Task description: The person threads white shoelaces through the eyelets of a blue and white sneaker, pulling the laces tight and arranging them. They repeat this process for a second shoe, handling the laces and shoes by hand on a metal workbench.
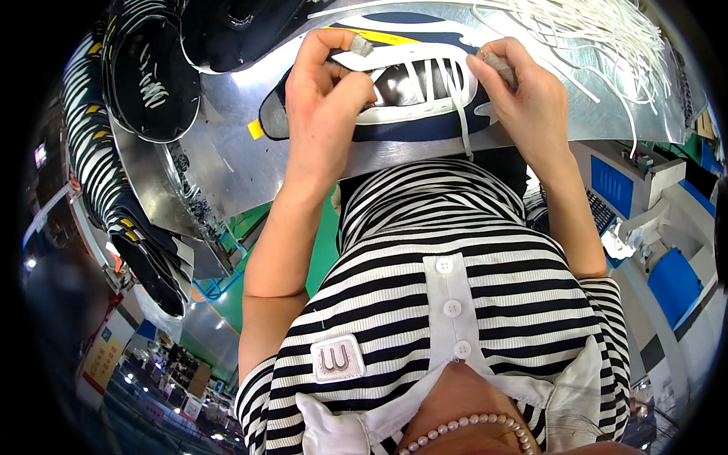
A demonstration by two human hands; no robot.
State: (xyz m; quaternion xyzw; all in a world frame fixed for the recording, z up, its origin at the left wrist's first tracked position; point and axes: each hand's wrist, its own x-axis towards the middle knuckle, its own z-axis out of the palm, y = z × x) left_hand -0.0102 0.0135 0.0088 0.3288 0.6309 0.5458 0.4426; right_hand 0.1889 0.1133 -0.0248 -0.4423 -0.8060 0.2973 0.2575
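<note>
A navy shoe upper (409, 133) with a white eyelet band lies across the metal bench in front of me. White lace (429, 82) crosses its opening in several rows over a glossy black piece, and one end hangs over the near edge. My left hand (322, 106) is closed on the upper at its left end, fingers bent over the eyelet band and thumb in the opening. My right hand (527, 95) pinches at the band's right end; what lies between its fingertips is hidden. Grey wraps cover a finger on each hand.
Loose white laces (591, 38) are heaped on the metal bench (243, 163) at the far right. Black shoe uppers (152, 91) lie at the far left, beside a long stacked row of striped-looking uppers (95, 140). A blue chair (675, 284) stands at the right.
</note>
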